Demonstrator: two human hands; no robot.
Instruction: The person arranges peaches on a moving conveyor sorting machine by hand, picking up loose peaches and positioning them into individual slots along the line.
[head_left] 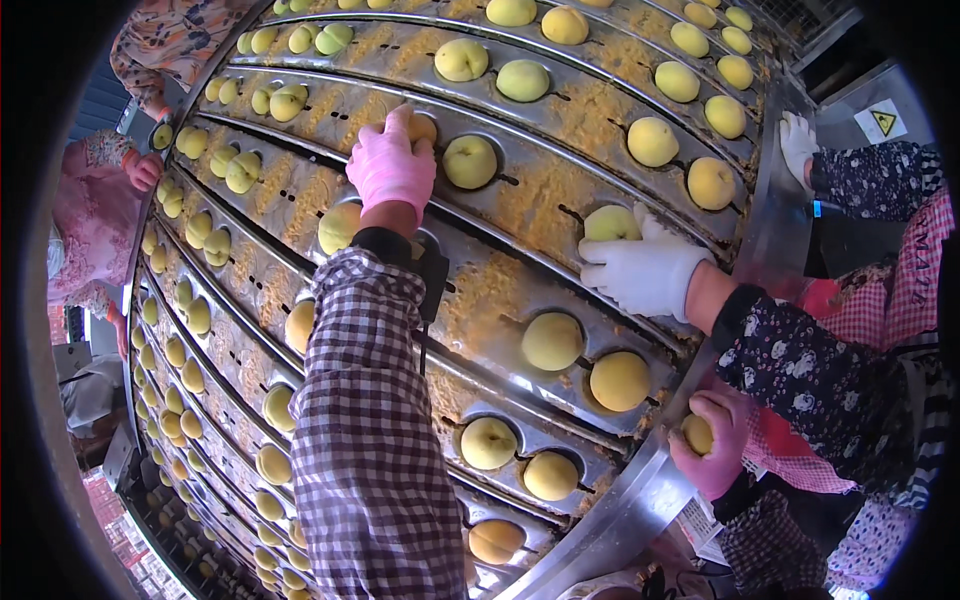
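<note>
Left hand [392,165], pink glove: fingers bunched at an orange-tinged peach [424,128]; can't tell whether they pinch it or just press. Right hand [712,440], pink glove: fingers curled round a yellow peach [697,434].

Risks: a sideways push from the left fingers could tip the peach or leave it crooked, with wet-looking orange pulp [560,225] perhaps making gloves slip. A loose right grip could drop fruit near the metal rim [622,510]. Co-worker's white glove [645,270] is near, so hands could bump.

Positions: left peach sits just right of the fingertips, partly hidden by them; right one is between fingers and palm, just beyond the rim. Farther out: a greenish peach [470,162] right of the left hand, more peaches along the slats.
</note>
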